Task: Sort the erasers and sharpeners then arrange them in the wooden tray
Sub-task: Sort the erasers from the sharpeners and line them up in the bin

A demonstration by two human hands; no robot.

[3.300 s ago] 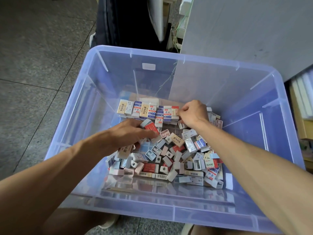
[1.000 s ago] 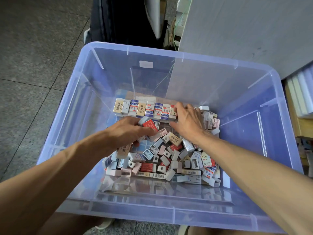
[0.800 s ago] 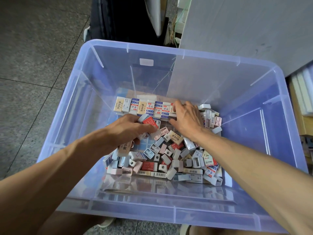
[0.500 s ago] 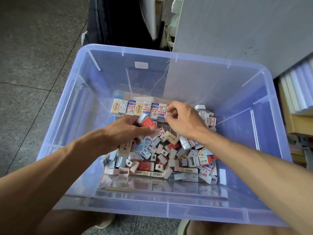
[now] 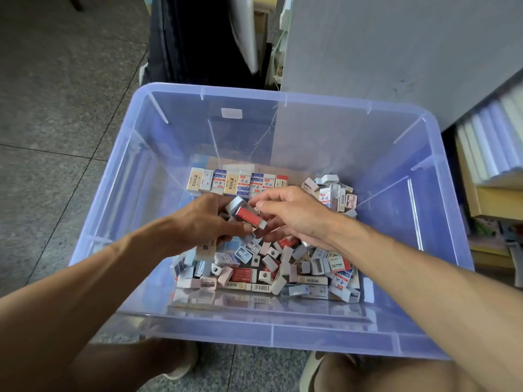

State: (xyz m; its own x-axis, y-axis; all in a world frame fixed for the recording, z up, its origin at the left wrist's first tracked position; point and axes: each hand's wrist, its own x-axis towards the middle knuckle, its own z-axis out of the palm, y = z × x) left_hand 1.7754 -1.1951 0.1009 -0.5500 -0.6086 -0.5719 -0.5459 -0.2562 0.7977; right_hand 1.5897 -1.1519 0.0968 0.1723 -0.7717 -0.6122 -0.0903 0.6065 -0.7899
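At the back of the wooden tray (image 5: 295, 175), inside a clear blue bin (image 5: 283, 98), a row of boxed erasers (image 5: 235, 182) stands upright. In front of it lies a loose pile of erasers and small sharpeners (image 5: 283, 267). My left hand (image 5: 198, 222) grips a small bunch of erasers above the pile, with a red eraser (image 5: 249, 215) on top. My right hand (image 5: 294, 213) meets it from the right, thumb and fingers pinching the red eraser's end.
A small heap of sharpeners and erasers (image 5: 334, 193) sits at the tray's back right. The bin's tall walls enclose everything. A grey cabinet (image 5: 382, 52) stands behind it, shelves with stacked stock (image 5: 492, 154) to the right, and tiled floor (image 5: 56, 108) to the left.
My right hand left the row of standing erasers and came back to my left hand, closing on the red eraser there. My left hand rose slightly with its bunch.
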